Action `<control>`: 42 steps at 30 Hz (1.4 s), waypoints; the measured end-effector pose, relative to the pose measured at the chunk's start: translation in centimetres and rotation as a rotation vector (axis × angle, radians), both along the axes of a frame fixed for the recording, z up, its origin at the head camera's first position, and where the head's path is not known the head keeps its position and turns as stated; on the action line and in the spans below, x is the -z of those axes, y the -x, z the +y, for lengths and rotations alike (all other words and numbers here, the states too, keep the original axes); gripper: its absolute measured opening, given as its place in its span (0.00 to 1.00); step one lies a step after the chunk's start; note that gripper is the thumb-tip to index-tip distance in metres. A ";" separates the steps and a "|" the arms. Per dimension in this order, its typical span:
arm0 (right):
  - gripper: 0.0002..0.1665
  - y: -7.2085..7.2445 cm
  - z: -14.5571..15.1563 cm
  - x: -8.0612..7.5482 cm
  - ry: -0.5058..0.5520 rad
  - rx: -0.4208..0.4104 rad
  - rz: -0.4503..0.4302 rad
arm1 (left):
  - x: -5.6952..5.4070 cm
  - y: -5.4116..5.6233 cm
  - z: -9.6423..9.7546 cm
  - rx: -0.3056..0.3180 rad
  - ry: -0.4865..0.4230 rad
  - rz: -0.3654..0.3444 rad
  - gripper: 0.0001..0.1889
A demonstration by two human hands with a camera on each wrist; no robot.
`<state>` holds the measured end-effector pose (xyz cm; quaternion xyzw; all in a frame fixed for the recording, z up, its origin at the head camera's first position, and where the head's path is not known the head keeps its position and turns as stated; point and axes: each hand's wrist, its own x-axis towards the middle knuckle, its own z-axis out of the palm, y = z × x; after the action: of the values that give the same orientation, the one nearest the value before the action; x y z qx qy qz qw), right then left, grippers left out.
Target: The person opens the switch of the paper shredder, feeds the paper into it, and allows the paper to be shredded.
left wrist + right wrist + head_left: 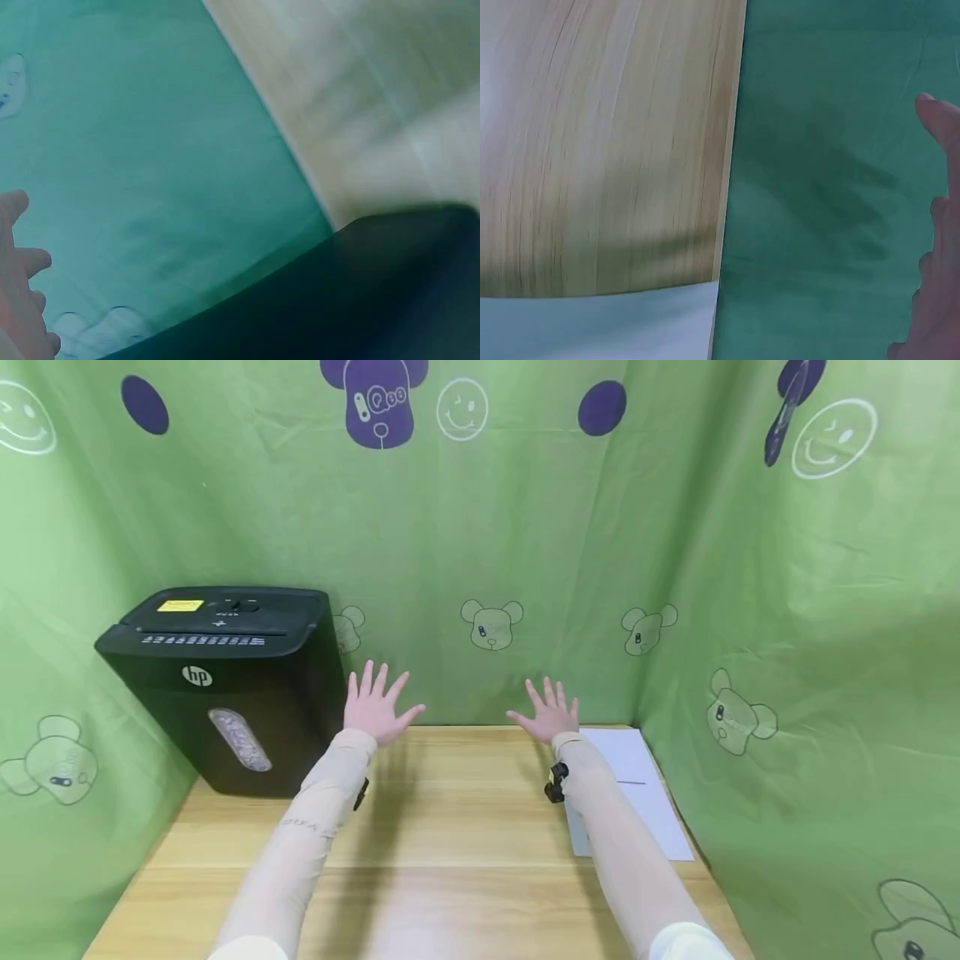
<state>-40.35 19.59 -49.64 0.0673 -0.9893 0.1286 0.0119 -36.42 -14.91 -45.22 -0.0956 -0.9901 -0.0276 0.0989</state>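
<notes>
Both hands are stretched forward above the far edge of the table, fingers spread and holding nothing. The left hand point(372, 708) is beside the right side of a black hp paper shredder point(225, 693), which has a slot on top and a window with shreds showing. In the left wrist view, the fingers point(34, 261) show at the left edge and the dark shredder fills the bottom. The right hand point(551, 717) is just left of the white paper point(637, 760) at the table's right edge; its forearm covers part of the sheets. In the right wrist view, the thumb point(936, 116) points up.
A wooden table point(450, 827) lies under the arms. Green curtain point(487, 527) with bear and smiley prints hangs behind it and on both sides. A thin dark line crosses the paper. Small black wrist cameras, such as the right one point(557, 782), hang under the sleeves.
</notes>
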 end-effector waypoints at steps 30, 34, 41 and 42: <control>0.44 -1.3 -6.2 -3.5 0.237 -0.059 0.318 | -12.1 -6.6 -7.6 0.211 0.072 0.560 0.33; 0.41 -1.4 -8.2 -4.0 0.334 -0.060 0.344 | -12.6 -6.9 -9.2 0.262 0.055 0.722 0.30; 0.41 -1.9 -12.3 -4.7 0.435 -0.095 0.374 | -13.7 -7.9 -11.9 0.250 0.026 0.848 0.32; 0.41 -2.1 -12.8 -4.9 0.439 -0.103 0.373 | -13.8 -8.1 -12.3 0.239 0.023 0.850 0.32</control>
<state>-38.29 6.75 -44.79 0.1358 -0.9139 0.3253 0.2014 -28.36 -27.24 -31.37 -0.2134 -0.8437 0.0139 0.4924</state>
